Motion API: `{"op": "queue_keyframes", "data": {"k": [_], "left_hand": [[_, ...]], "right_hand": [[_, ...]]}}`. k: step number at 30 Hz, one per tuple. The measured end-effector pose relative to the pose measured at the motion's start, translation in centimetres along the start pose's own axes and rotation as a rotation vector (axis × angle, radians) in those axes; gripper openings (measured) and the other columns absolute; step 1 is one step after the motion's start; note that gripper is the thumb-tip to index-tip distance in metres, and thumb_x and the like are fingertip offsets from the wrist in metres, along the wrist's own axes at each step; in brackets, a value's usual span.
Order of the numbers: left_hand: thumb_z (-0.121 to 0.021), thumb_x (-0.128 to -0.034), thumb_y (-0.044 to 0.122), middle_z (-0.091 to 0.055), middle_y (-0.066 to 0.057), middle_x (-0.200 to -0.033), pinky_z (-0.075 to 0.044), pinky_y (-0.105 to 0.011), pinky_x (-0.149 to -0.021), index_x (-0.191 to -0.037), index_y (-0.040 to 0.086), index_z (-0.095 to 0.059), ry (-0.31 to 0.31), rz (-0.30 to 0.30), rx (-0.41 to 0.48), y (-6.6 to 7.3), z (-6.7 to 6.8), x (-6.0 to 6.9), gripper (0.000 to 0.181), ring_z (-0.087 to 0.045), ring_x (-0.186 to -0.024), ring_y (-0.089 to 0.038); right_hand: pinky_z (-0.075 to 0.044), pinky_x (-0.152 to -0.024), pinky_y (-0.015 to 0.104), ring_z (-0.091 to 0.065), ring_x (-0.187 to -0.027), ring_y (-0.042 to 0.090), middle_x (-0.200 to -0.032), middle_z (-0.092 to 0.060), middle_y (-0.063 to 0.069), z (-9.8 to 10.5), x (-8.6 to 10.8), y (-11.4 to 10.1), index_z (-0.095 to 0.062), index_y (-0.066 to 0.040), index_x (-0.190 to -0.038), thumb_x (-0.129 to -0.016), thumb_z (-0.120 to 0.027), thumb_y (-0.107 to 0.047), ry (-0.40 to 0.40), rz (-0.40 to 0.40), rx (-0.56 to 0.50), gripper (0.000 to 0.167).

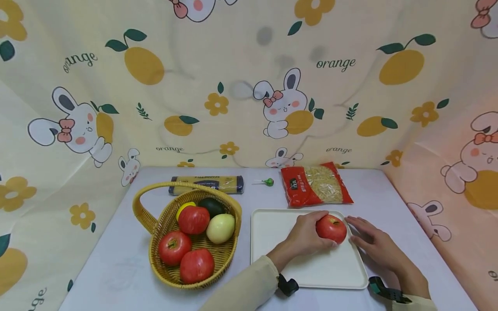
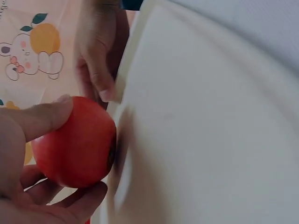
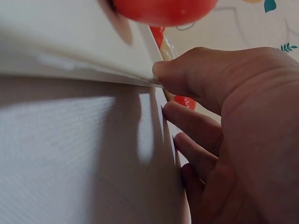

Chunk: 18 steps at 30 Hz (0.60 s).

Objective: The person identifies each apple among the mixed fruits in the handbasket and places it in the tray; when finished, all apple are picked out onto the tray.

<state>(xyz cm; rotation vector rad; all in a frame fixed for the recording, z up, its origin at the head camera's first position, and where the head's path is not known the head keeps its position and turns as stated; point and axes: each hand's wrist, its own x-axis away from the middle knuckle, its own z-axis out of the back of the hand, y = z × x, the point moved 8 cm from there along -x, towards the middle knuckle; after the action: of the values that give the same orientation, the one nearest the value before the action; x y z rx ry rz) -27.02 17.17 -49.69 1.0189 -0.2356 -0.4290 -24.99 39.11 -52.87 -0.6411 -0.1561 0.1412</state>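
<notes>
A red apple (image 1: 331, 229) is at the right end of the white rectangular tray (image 1: 272, 276). My left hand (image 1: 305, 235) grips it, thumb on one side and fingers round the other, as the left wrist view also shows with the apple (image 2: 77, 144) between them. Whether the apple touches the tray is unclear. Beside the tray's right rim is my right hand (image 1: 379, 248), its fingers fairly straight and holding nothing. In the right wrist view the thumb (image 3: 187, 70) touches the rim and the other fingers (image 3: 194, 123) reach down outside it.
Left of the tray stands a handled wicker basket (image 1: 155, 270) with red fruits (image 1: 197, 265), a pale green round item (image 1: 220, 228), and dark and yellow items. Behind lie a long yellow-and-dark pack (image 1: 225, 184), a green lollipop (image 1: 268, 182) and a red pasta bag (image 1: 317, 185).
</notes>
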Motion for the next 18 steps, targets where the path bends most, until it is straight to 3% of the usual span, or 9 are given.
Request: {"op": "queue_keyframes", "data": {"k": [5,10,18], "left_hand": [[-0.097,-0.0851,0.027,-0.067,0.014,-0.144,-0.06,-0.022,-0.1,-0.158,0.027,-0.057,0.005,0.051,0.02,-0.5,-0.2,-0.7,0.083,-0.06,-0.129,-0.004],[-0.097,-0.0857,0.026,-0.065,0.013,-0.146,-0.059,-0.024,-0.102,-0.16,0.03,-0.054,-0.02,0.066,-0.023,-0.5,-0.1,-1.1,0.086,-0.059,-0.131,-0.006],[-0.097,-0.0855,0.025,-0.066,0.011,-0.148,-0.058,-0.021,-0.101,-0.163,0.027,-0.051,-0.032,0.014,-0.139,1.0,0.6,0.3,0.09,-0.059,-0.132,-0.006]], "right_hand": [[-0.037,-0.111,0.084,-0.03,-0.157,0.061,-0.171,-0.041,0.027,0.0,0.0,0.1,-0.047,-0.014,-0.167,-0.105,-0.073,-0.039,-0.008,-0.021,0.002,0.072],[-0.037,-0.111,0.083,-0.028,-0.158,0.061,-0.172,-0.039,0.028,0.0,0.0,0.0,-0.046,-0.014,-0.167,-0.105,-0.073,-0.041,-0.016,-0.036,-0.01,0.073],[-0.038,-0.112,0.082,-0.03,-0.157,0.061,-0.171,-0.041,0.028,0.0,0.1,-0.1,-0.045,-0.014,-0.168,-0.105,-0.074,-0.038,-0.014,-0.033,-0.004,0.073]]}}
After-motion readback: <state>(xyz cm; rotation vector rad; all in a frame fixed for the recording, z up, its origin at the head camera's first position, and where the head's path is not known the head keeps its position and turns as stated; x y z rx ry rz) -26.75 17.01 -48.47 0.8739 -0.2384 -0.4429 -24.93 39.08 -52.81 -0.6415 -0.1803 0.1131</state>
